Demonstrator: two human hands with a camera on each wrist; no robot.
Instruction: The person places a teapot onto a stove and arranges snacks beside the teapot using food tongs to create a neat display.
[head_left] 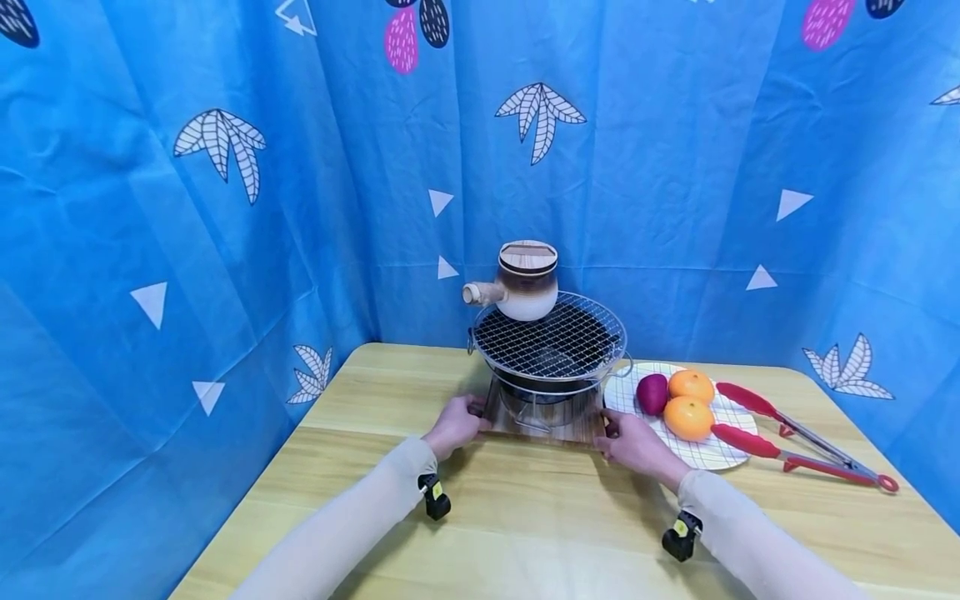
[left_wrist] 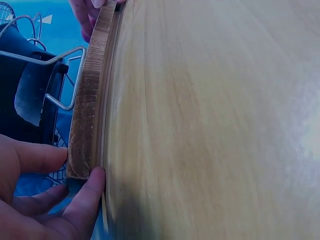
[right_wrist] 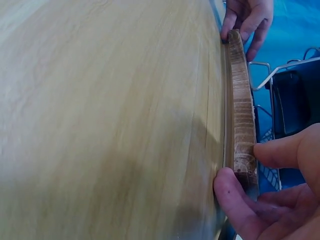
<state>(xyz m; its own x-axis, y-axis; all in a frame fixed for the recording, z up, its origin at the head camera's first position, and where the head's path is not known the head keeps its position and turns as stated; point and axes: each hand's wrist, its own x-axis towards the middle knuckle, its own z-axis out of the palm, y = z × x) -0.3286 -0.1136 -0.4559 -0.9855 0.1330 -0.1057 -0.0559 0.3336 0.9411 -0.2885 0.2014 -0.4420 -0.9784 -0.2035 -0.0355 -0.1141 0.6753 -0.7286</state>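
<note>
A dark brown wooden board (head_left: 573, 431) bears a small tabletop grill (head_left: 517, 385) topped by a round wire grate (head_left: 553, 360). At the board's left front corner, my left hand (head_left: 456, 427) pinches its edge, thumb on top and a finger beneath. My right hand (head_left: 636, 443) grips the right front corner in the same way. Both wrist views show the board's edge (left_wrist: 84, 115) between thumb and fingers. On the back left of the grate stands a side-handled teapot (head_left: 528, 296), brown and cream, with a wooden lid (head_left: 528, 250).
Right of the grill, a white checked plate (head_left: 716, 454) holds two oranges (head_left: 688, 418) and a round purple item (head_left: 652, 393). Red-handled tongs (head_left: 813, 437) lie spread, with handles over the plate. A blue patterned curtain (head_left: 660, 208) rises behind the wooden table (head_left: 525, 517).
</note>
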